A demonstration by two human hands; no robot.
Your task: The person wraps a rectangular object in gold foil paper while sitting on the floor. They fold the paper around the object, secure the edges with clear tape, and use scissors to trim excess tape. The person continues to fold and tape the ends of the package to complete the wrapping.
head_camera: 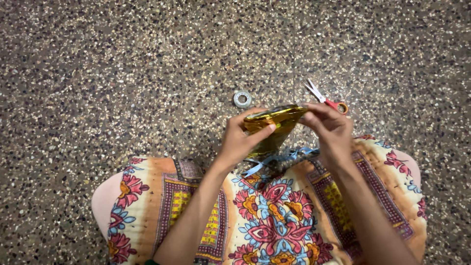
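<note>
Gold foil wrapping (274,120), shiny and creased, sits between the person's two hands, held up just above the lap near the middle of the view. Its top edge runs almost level, with dark and orange reflections along it, and the sheet narrows downward into a rough wedge. At its left end the left hand (240,140) pinches it, thumb pressed across the front and fingers curled behind. At its right end the right hand (328,130) grips the top corner with fingertips pressed together on the foil. Below the wedge, light blue ribbon strips (274,162) lie loosely on the lap, partly hidden by the hands.

A patterned cloth (265,221) in orange, pink, yellow and blue flower motifs covers the knees across the near part of the scene. Beyond it spreads a speckled terrazzo floor (98,73). On the floor, just beyond the foil, lies a small roll of clear tape (242,99), and to its right a pair of scissors (325,99) with orange-red handles, blades pointing far and left.
</note>
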